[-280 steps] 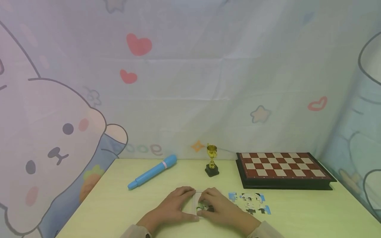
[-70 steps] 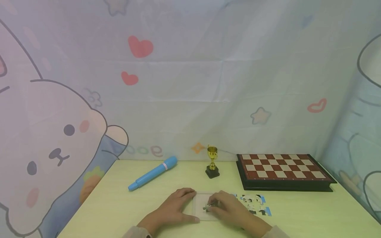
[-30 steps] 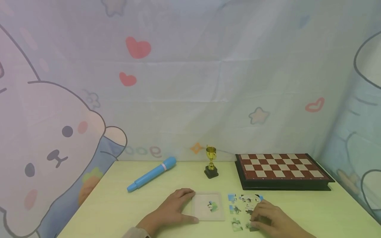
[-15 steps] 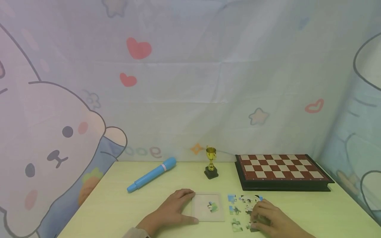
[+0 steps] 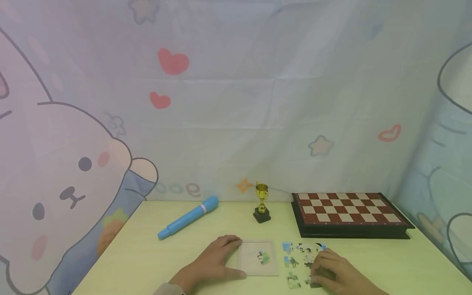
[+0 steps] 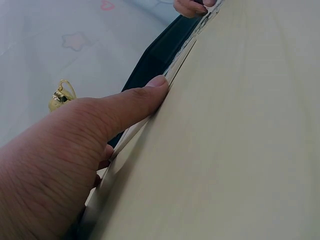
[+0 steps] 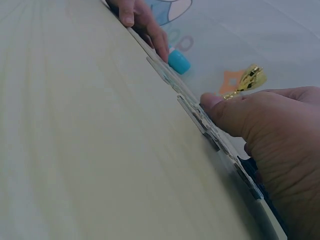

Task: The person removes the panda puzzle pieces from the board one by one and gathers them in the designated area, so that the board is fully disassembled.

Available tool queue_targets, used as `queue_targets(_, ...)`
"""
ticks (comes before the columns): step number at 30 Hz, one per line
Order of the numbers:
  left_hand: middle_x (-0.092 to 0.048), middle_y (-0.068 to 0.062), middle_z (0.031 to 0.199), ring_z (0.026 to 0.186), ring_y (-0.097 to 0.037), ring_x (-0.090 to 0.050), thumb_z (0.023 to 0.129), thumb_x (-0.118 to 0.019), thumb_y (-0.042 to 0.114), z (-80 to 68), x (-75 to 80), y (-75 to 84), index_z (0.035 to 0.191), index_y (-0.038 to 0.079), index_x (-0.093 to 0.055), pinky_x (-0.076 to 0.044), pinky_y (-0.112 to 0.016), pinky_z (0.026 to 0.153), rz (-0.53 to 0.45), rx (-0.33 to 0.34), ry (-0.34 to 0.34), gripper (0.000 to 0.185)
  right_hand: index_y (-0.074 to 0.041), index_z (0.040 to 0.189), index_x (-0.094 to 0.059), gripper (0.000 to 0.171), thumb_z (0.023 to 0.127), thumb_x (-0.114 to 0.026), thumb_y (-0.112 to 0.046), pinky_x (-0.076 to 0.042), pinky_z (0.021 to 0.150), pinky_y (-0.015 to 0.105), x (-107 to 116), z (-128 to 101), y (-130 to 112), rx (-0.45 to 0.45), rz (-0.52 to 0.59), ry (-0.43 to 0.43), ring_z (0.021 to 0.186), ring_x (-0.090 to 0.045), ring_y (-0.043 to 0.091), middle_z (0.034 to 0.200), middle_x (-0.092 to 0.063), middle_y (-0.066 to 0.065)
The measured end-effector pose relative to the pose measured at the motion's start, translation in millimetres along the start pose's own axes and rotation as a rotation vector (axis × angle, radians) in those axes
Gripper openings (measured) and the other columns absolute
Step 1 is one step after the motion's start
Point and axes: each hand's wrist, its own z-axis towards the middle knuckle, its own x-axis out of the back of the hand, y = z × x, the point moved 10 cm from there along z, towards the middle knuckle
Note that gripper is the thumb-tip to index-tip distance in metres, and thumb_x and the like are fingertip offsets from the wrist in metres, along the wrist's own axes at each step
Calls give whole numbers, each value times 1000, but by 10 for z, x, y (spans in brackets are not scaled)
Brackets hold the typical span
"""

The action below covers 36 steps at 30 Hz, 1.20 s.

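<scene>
My left hand (image 5: 215,262) holds a flat, square puzzle tray (image 5: 246,257) by its left side, thumb at the near corner and fingers at the far corner. One green-and-white puzzle piece (image 5: 263,257) lies inside, right of the middle. To the right, my right hand (image 5: 337,270) bends over a group of panda puzzle pieces; its thumb and fingertips pinch a dark-and-green piece (image 5: 314,284) at the near right, largely covered by the hand. Other pieces, such as a blue one (image 5: 287,246) and a green one (image 5: 293,280), lie between the tray and that hand.
A black-edged box with a red-and-white checkerboard top (image 5: 350,209) sits at the back right. Behind the tray stands a small gold trophy cup (image 5: 262,205). Back left lies a blue stick-shaped thing (image 5: 188,218). A printed cloth (image 5: 228,102) hangs behind the table.
My right hand carried a piece over the tray, left it there, then moved right to the loose pieces, where it has stayed for the last second. The left hand keeps its place.
</scene>
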Motion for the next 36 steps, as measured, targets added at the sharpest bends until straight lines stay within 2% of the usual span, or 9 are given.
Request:
queue_targets(6,-40,3,154,142,-23,-37,80,-59,81,7,-3,5,153,18,-45,-34,-53,115,19,-9,7,97,-32,103,-64,27,90,-76,-11,-47,67,18,104,3,-25,5,-48,101,86,-51,1,101,-59,-19)
queue_targets(10,-40,3,154,142,-22,-37,80,-58,81,15,1,7,152,18,-45,-34,-52,115,34,-17,16,97,-27,106,-65,24,93,-73,-10,-50,67,19,31,66,-22,-1,-18,106,86,-54,1,102,-59,-17)
queue_targets(16,-40,3,154,142,-23,-37,80,-59,81,2,-5,-2,152,18,-45,-34,-53,115,24,-13,17,97,-25,113,-67,14,99,-67,-22,-55,78,26,-294,318,-38,-86,14,28,96,-57,3,109,-62,-16)
queue_targets(20,-39,4,155,143,-23,-36,80,-58,81,5,-19,-21,153,19,-44,-33,-53,115,15,-6,12,97,-28,115,-66,17,100,-64,-34,-54,85,28,-541,536,-64,-162,7,-46,100,-56,4,112,-60,-17)
queue_targets(22,-39,4,155,143,-23,-36,80,-58,82,6,-29,-25,153,20,-44,-33,-53,115,18,-7,10,97,-30,116,-66,18,100,-63,-38,-54,87,29,-636,631,-74,-173,-20,-63,102,-54,3,114,-59,-19)
queue_targets(30,-40,4,154,142,-22,-37,80,-59,81,9,-4,-21,153,20,-45,-34,-53,115,21,-12,19,96,-27,112,-68,21,97,-66,-42,-53,89,29,-818,917,-108,-73,-210,-32,105,-51,1,113,-58,-19)
queue_targets(36,-40,4,154,141,-23,-38,80,-59,81,5,11,-10,152,19,-45,-35,-54,114,17,-11,16,96,-24,107,-71,20,94,-71,-39,-53,84,29,-842,967,-130,-52,-268,-23,101,-51,4,109,-58,-15)
